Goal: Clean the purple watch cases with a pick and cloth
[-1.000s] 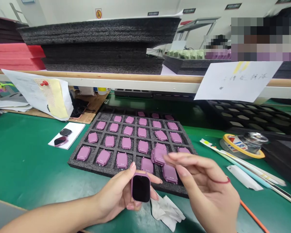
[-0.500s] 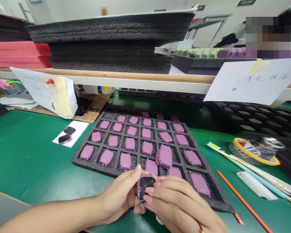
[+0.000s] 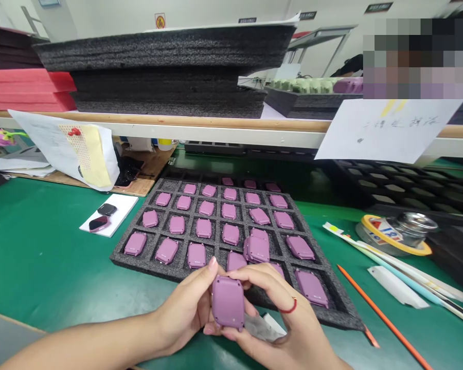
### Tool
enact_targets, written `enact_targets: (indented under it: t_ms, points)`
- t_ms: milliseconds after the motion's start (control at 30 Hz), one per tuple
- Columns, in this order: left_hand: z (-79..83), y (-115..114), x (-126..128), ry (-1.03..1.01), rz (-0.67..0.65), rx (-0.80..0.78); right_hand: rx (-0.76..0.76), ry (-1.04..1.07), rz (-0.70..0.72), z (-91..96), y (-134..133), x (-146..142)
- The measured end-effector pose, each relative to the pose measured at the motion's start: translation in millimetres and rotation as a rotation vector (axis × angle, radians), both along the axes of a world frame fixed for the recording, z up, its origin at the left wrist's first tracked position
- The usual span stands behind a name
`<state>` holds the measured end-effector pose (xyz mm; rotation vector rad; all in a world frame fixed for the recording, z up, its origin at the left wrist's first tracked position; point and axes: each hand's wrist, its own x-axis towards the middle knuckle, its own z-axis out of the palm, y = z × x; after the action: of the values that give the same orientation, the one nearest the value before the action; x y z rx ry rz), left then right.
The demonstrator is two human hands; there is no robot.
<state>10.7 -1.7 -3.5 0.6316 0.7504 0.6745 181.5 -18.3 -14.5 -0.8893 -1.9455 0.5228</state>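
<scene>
A mauve smartwatch [image 3: 227,302] is held up between the person's two hands, just over the front edge of a black foam tray [image 3: 146,263], with its plain back turned toward the person's face. The left hand [image 3: 187,308] comes in from the lower left, and its grip is closed, pinching the watch body along the left side with the thumb and fingers. The right hand [image 3: 281,321] is closed on it too, with its fingers [image 3: 254,277] curled over the top edge and pressing down toward the right side. A thin red thread [image 3: 289,308] circles one finger of that hand.

The tray lies on a green-topped bench [image 3: 42,257] and holds rows of matching mauve watches [image 3: 196,255], one to a cell. Near the hands, one watch [image 3: 256,249] sits on top of another instead of lying alone. A crumpled wipe [image 3: 260,328] lies under the right hand. To the left of the tray, two dark-faced watches [image 3: 102,216] rest on a white card [image 3: 121,208]. To the right are an orange pencil [image 3: 381,317], white strips [image 3: 397,288] and a roll of tape [image 3: 378,236] around a metal-lidded jar [image 3: 416,223]. Stacked black foam sheets [image 3: 165,69] and red foam sheets [image 3: 27,85] fill the shelf above, where a handwritten paper sign [image 3: 389,131] hangs from its edge.
</scene>
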Motion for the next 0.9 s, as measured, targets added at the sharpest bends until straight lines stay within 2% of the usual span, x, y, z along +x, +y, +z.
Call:
enact_targets:
  t_ms: [233,567,700,900]
  points:
    - [-2.5,1,1,0.019,0.035,0.008,0.076,-0.110,0.099,-0.9,1,6]
    - [-14.0,5,-1,0.124,-0.019,0.209,0.081,-0.222,0.054,-2.0,2,14]
    - [-17.1,7,-2,0.184,-0.038,0.243,0.058,-0.226,0.064,-4.0,1,15]
    - [-13.6,6,-1,0.239,0.034,0.343,0.070,-0.279,0.044,-4.1,2,14]
